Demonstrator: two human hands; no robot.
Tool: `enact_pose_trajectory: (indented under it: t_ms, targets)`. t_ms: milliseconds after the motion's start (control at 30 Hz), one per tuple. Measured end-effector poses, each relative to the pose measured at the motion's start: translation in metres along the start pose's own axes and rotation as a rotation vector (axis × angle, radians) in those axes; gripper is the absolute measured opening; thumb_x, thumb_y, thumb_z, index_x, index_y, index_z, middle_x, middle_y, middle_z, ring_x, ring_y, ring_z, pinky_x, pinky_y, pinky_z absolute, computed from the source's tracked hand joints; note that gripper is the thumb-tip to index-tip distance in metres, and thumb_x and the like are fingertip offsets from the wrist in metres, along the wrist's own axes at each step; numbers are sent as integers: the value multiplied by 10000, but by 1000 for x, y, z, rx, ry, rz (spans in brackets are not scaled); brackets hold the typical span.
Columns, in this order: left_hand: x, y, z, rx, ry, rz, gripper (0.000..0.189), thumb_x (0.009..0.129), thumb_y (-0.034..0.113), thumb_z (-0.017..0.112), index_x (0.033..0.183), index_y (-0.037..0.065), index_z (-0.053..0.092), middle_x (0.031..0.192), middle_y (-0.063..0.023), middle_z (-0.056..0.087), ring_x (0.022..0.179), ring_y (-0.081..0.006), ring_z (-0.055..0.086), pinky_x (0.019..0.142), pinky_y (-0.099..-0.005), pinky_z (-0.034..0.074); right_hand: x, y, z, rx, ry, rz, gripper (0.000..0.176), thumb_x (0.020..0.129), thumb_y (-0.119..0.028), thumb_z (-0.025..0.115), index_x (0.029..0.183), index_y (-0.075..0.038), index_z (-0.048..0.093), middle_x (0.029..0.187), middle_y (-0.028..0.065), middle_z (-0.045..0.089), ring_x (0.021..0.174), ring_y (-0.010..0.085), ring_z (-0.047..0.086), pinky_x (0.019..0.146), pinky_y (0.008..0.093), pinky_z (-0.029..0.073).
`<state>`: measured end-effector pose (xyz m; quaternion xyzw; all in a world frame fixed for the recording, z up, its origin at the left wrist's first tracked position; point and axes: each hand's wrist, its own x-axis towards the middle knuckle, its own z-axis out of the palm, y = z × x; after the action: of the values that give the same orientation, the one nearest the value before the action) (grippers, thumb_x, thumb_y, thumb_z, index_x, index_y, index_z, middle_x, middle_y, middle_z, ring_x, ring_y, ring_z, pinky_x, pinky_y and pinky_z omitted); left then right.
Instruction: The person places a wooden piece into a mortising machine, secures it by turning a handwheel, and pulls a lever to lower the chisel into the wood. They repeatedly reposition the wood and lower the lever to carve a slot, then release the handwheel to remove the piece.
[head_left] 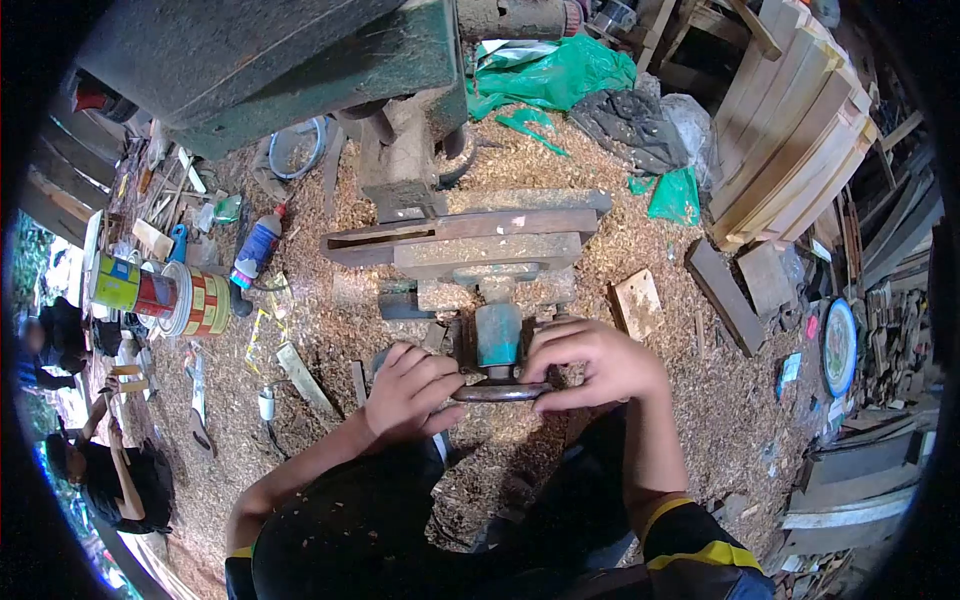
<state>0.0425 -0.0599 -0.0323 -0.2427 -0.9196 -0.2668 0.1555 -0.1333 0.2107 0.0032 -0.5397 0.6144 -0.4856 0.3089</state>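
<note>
Both of my hands are on a dark metal handwheel (500, 393) seen edge-on at the front of a green woodworking machine (300, 85). My left hand (412, 388) curls its fingers around the wheel's left side. On the right side, my right hand (590, 368) grips the rim between thumb and fingers. Beyond the wheel is a green housing (498, 335) on the wheel's shaft. Farther back, a dark wooden piece with a long slot (380, 240) sits in the clamp, against a shavings-covered jaw (490, 255).
Wood shavings cover the floor. Paint cans (200, 300) and a spray can (258, 248) stand left, near a handsaw (198, 400). Stacked curved boards (790, 130) lean at the upper right, beside green plastic (560, 75). Another person (110, 470) is at the far left.
</note>
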Motion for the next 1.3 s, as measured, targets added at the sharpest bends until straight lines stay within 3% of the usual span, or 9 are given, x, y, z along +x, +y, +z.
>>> enact_pose_trajectory:
  t_ms: [233, 300, 500, 633, 800, 900, 1067, 1167, 1300]
  targets:
    - [-3, 5, 2, 33, -97, -91, 350, 784, 255, 783, 1060, 56, 704, 1119, -70, 667, 986, -271, 621, 912, -432, 450, 11, -7, 10, -78, 62, -66, 289, 747, -182, 937, 960, -76, 774, 874, 30, 728, 823, 235, 709, 774, 368, 535]
    - [-1, 6, 4, -9, 26, -32, 345, 779, 241, 783, 1055, 52, 698, 1120, -71, 662, 1008, -278, 615, 929, -449, 451, 3, 1, 4, 31, 17, -42, 301, 747, -179, 936, 971, -68, 770, 877, 37, 728, 817, 232, 708, 763, 370, 533]
    - [-6, 13, 2, -19, -42, -149, 359, 758, 236, 801, 1044, 47, 694, 1159, -76, 651, 1023, -289, 608, 958, -476, 451, 11, -5, 14, -71, 73, -82, 230, 805, -155, 897, 956, -72, 746, 909, 58, 721, 852, 250, 707, 768, 381, 527]
    - [3, 8, -2, 2, -11, -53, 359, 760, 251, 799, 1037, 49, 693, 1177, -80, 649, 1038, -287, 605, 973, -476, 451, -2, 6, -2, 0, 30, -67, 228, 805, -155, 895, 937, -74, 728, 932, 61, 714, 858, 270, 703, 784, 378, 526]
    - [4, 13, -1, 12, -66, -145, 320, 769, 248, 782, 1003, 55, 680, 1181, -71, 653, 1033, -285, 612, 993, -477, 447, 8, 1, 11, -23, 57, -66, 278, 783, -183, 912, 973, -74, 741, 950, 60, 716, 868, 267, 707, 797, 379, 529]
    - [7, 8, 1, -23, -14, -56, 320, 768, 242, 781, 1004, 56, 673, 1184, -76, 656, 1036, -287, 616, 1004, -480, 445, 4, 2, 1, 23, 9, -53, 280, 767, -188, 924, 940, -75, 736, 945, 49, 718, 857, 243, 707, 782, 366, 528]
    - [5, 12, 0, -48, -34, -120, 324, 744, 242, 781, 982, 53, 669, 1188, -89, 655, 1027, -300, 614, 1014, -490, 446, 4, -3, 7, 4, 43, 14, 219, 783, -164, 910, 889, -83, 736, 894, 42, 715, 832, 243, 705, 798, 382, 527]
    - [7, 9, 1, -59, -14, -93, 320, 731, 237, 775, 960, 48, 657, 1181, -95, 653, 1014, -314, 611, 1012, -499, 450, 6, 0, 6, -38, 85, -89, 218, 793, -163, 906, 874, -72, 726, 877, 44, 704, 819, 248, 698, 770, 372, 530]
    - [1, 6, 7, -29, -56, -104, 307, 738, 239, 762, 935, 42, 633, 1182, -104, 653, 1010, -330, 611, 1008, -513, 454, -3, 9, -3, 7, 14, -21, 243, 794, -169, 908, 890, -61, 713, 885, 52, 688, 820, 253, 686, 772, 375, 526]
